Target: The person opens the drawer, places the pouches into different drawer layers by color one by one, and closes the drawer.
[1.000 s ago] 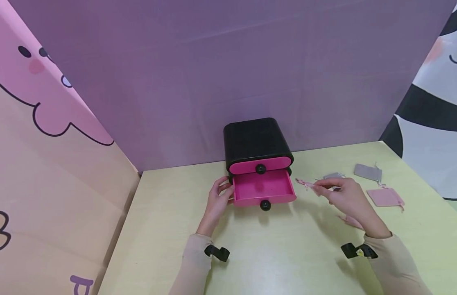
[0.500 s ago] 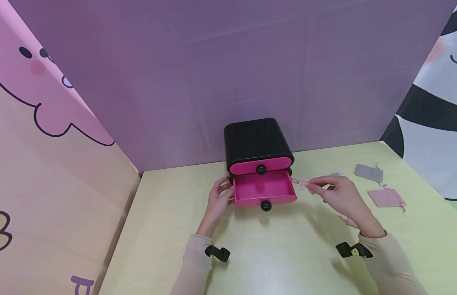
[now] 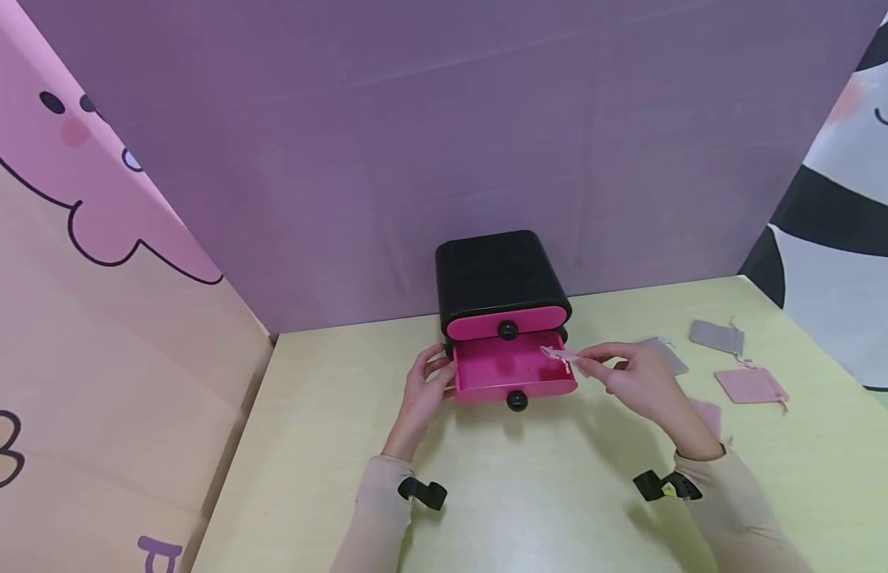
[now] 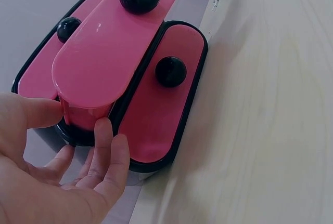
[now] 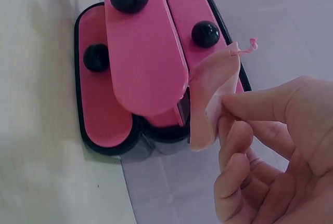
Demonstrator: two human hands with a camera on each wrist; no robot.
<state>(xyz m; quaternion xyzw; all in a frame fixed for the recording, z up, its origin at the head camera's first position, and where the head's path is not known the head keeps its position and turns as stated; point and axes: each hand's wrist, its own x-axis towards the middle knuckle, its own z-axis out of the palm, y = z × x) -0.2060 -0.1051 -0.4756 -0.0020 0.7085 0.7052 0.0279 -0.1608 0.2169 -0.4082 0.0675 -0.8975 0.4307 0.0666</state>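
Observation:
A black cabinet (image 3: pixel 497 274) with pink drawers stands at the back of the table. Its middle drawer (image 3: pixel 512 388) is pulled out, with a black knob on the front. At that drawer's left side, my left hand (image 3: pixel 424 390) holds the end, thumb on one edge and fingertips on the other, as the left wrist view shows. My right hand (image 3: pixel 633 378) pinches a pale pink drawstring pouch (image 5: pixel 210 91) between thumb and index finger. In the head view the pouch's corded end is over the open drawer, near its right wall.
To the right lie a grey pouch (image 3: pixel 716 336), a pink pouch (image 3: pixel 752 384), another grey pouch (image 3: pixel 666 354) and a pink one (image 3: pixel 707 414) partly behind the right wrist. A purple cloth wall (image 3: pixel 415 159) rises behind the cabinet.
My right hand has moved left with the pouch, from beside the drawer to over its right side. Pouches behind it show more. The left hand has stayed at the drawer.

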